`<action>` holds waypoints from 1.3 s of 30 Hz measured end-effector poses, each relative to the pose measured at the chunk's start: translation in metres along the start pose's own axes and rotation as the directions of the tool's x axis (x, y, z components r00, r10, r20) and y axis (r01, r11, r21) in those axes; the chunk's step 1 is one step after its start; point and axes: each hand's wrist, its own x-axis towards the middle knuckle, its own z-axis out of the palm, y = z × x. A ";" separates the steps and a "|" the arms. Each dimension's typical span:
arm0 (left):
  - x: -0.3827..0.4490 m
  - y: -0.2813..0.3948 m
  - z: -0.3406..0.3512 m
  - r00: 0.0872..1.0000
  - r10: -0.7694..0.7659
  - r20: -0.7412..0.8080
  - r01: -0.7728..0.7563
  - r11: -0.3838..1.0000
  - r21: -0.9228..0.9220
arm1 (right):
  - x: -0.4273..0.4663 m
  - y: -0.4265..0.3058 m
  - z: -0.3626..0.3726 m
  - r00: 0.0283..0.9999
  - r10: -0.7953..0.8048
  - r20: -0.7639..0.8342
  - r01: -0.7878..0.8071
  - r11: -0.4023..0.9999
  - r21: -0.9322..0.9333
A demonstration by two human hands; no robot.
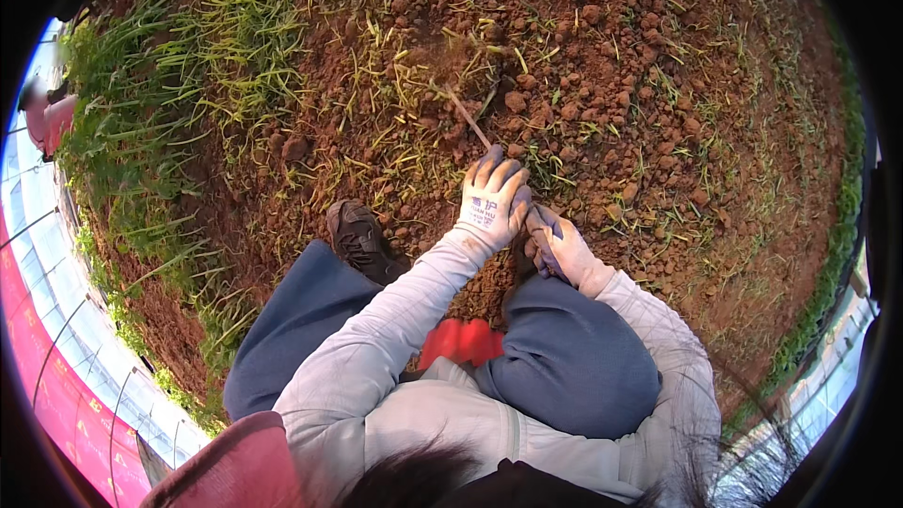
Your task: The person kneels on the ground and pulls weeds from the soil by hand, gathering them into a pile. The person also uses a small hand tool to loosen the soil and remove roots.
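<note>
My left hand (494, 199), in a pale work glove with dark-stained fingers and printing on its back, is closed around a thin wooden tool handle (468, 117). The handle slants up and left from my fingers to the loose reddish soil (522, 102), where its far end is blurred among cut stalks, so the tool's head cannot be made out. Just below and right, my gloved right hand (564, 248) curls in line with the handle, against my left hand and above my right knee. Its fingers hide most of what they grip.
Green leafy crop rows (233, 28) stand at the upper left. Cut yellow-green stalks (402, 92) litter the clods. My dark shoe (358, 240) is planted left of my hands. Something red (462, 342) lies between my legs. Another person (49, 116) is at the far left edge.
</note>
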 end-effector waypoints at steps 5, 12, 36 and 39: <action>-0.046 0.058 0.007 0.978 -0.041 0.205 0.053 0.997 -0.053 | -0.052 0.025 -0.034 0.999 0.051 0.004 -0.050 0.987 -0.155; 0.068 -0.043 -0.071 0.961 0.053 -0.272 -0.004 0.984 0.180 | 0.064 -0.083 0.019 0.947 -0.298 0.117 0.315 0.934 -0.170; 0.006 0.005 -0.044 0.983 -0.117 -0.140 0.131 0.987 0.094 | 0.027 -0.014 0.004 0.924 -0.352 0.148 0.379 0.889 -0.256; 0.046 -0.076 -0.087 0.955 -0.117 -0.272 0.172 0.967 0.189 | 0.113 -0.067 0.054 0.900 -0.400 0.172 0.432 0.868 -0.243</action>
